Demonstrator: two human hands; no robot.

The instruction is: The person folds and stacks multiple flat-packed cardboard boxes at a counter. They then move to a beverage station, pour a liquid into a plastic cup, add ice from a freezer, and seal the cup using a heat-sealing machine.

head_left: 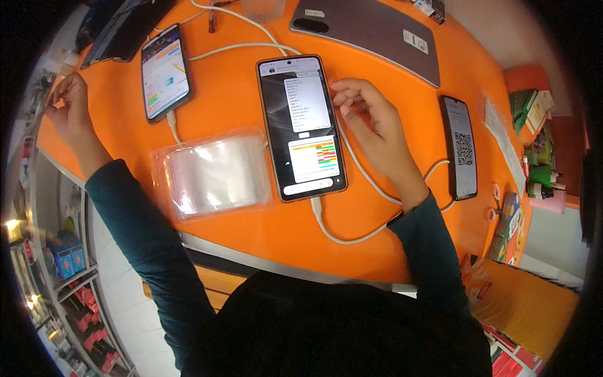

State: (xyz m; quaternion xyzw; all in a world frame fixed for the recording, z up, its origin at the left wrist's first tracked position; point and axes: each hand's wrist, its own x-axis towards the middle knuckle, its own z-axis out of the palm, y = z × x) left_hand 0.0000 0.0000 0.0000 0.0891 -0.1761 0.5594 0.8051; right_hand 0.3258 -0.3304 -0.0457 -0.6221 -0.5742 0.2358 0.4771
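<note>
Along the near edge of the orange counter, a white cable loops out from the near end of the middle phone. Left of that phone, just beside it, lies a stack of clear plastic sleeves. The phone lies mid-counter, its screen lit with a chat. By its far right corner is the right hand, half open, thumb and forefinger narrowly apart; whether it touches the phone I cannot tell. Toward the right edge, a dark phone shows a square code. At the left edge, the left hand is loosely curled; I cannot tell whether it pinches anything. Further off lie a second lit phone, near the far left corner, and a grey tablet by the far edge
</note>
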